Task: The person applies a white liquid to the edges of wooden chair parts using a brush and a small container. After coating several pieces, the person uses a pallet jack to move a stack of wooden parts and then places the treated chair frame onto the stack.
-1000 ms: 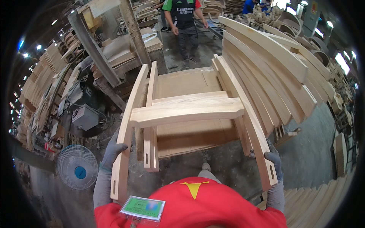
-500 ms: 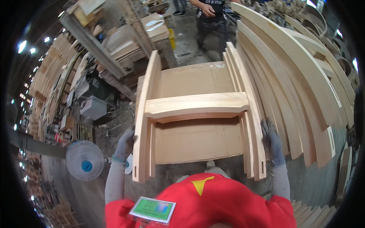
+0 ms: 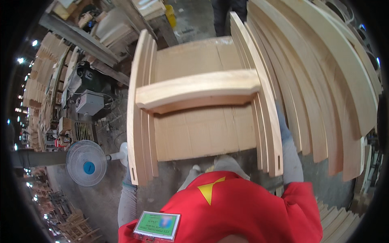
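Note:
A pale wooden H-shaped frame, with two long side rails and a curved crossbar (image 3: 198, 90), lies in front of me. More rails are stacked beneath its left rail (image 3: 137, 117) and right rail (image 3: 263, 85). My left hand (image 3: 129, 178), in a grey glove, is at the outer near end of the left rail, mostly hidden by it. Against the outer side of the right rail is my gloved right hand (image 3: 284, 126), its fingers out of sight behind the wood. Both hands' grip cannot be made out. A brown cardboard sheet (image 3: 202, 133) lies under the stack.
Tall curved wooden boards (image 3: 324, 93) stand close on the right. At the left are a white fan (image 3: 86, 163), a grey box (image 3: 90, 103) and a wooden post frame (image 3: 81, 38). A person's dark-trousered legs (image 3: 227, 14) are beyond the stack, near a yellow bucket (image 3: 170, 16).
The view has come closer over the frame, which sits higher in it. My right hand has slid forward along the right rail, and both hands have gone further behind the rails.

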A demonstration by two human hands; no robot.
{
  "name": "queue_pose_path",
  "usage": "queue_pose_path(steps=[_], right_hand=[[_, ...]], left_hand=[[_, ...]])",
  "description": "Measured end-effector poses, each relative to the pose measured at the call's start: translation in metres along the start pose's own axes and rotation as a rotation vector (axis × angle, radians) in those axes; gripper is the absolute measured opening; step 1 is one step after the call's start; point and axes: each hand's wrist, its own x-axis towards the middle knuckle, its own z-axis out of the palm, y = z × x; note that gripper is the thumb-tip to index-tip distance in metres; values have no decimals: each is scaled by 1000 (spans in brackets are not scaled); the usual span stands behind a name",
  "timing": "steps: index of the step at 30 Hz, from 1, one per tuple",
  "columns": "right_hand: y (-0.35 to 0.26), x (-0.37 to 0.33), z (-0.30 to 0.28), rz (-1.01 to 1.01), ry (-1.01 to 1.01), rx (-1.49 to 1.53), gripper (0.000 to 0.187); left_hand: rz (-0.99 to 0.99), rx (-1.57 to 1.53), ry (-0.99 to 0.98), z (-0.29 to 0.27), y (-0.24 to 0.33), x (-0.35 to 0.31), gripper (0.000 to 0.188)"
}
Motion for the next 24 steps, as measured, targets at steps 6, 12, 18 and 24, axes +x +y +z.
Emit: queue_pose_path(steps=[6, 12, 18, 24], right_hand=[[62, -50, -39, -13, 262, 33, 52], [171, -159, -22, 97, 494, -2, 54], [291, -238, 192, 274, 143, -1020, 53], [397, -286, 264, 382, -158, -1045, 36]], left_hand=[[34, 327, -81, -19, -15, 3, 50], [-238, 292, -476, -42, -78, -7, 48], [1005, 1506, -560, 57, -100, -20, 34], [1542, 1344, -210, 184, -71, 46, 64]])
